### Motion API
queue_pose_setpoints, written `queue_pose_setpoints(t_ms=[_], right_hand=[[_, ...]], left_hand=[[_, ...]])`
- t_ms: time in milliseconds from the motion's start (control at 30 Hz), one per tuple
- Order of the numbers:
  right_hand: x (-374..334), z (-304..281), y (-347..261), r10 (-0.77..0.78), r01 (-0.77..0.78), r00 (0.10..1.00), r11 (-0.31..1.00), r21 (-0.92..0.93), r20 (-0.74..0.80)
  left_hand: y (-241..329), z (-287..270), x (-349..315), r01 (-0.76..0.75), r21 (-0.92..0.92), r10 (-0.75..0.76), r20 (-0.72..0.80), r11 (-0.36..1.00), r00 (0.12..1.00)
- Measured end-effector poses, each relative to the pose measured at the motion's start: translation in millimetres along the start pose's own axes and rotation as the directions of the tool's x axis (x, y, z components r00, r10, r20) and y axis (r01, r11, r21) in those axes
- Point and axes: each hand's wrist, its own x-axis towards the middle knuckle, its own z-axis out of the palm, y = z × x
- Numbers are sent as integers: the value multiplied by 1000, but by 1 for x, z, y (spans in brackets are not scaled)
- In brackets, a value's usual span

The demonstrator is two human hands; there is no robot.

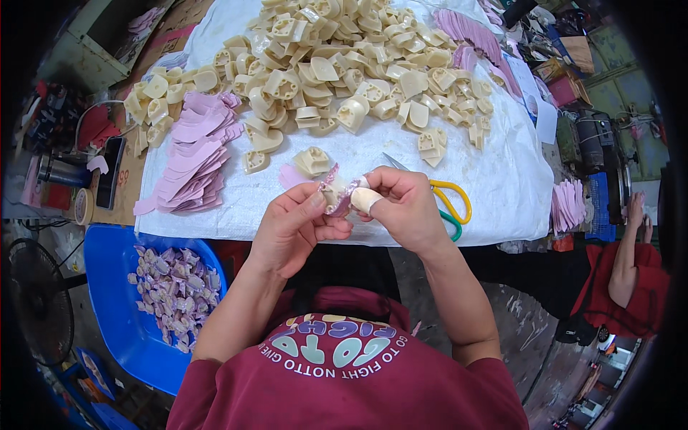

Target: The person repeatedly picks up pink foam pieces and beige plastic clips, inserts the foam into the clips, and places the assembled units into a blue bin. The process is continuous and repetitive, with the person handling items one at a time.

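Observation:
My left hand (302, 223) and my right hand (403, 206) meet over the near edge of the white-covered table. Between their fingertips is a small cream moulded block, like a shoe heel, with a shiny pink-purple wrap (334, 193) around part of it. Pale tape or a finger cover (365, 199) sits on my right thumb. Just beyond the fingers lies a loose cream block (312, 162), beside a pale pink cut piece (290, 176). Scissors (451, 201) with yellow and green handles lie partly under my right hand, their blade tip showing past the knuckles.
A large heap of cream blocks (322, 68) covers the far table. Stacked pink pieces (192, 158) lie at left, more (568, 204) at right. A blue tub (107, 287) holds several wrapped pieces (175, 290), near a fan (39, 301). Another person (623, 287) is at right.

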Motion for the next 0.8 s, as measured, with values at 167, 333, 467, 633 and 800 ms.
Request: queue_pose_setpoints(t_ms=[167,333,467,633,800], right_hand=[[0,7,7,-29,18,997,990,-139,-74],[-1,10,19,-278,152,952,793,-589,-128],[2,2,36,-375,208,914,760,-616,-154],[4,8,32,-486,348,873,568,-746,38],[27,39,27,-471,399,861,388,-831,193]], left_hand=[[3,2,-6,-189,346,217,-43,919,975],[22,-12,-39,-320,857,525,68,405,848],[45,-31,-90,-37,999,654,25,4,756],[73,-89,-184,411,905,806,-159,-112,570],[75,-74,-162,337,922,816,-42,-191,576]])
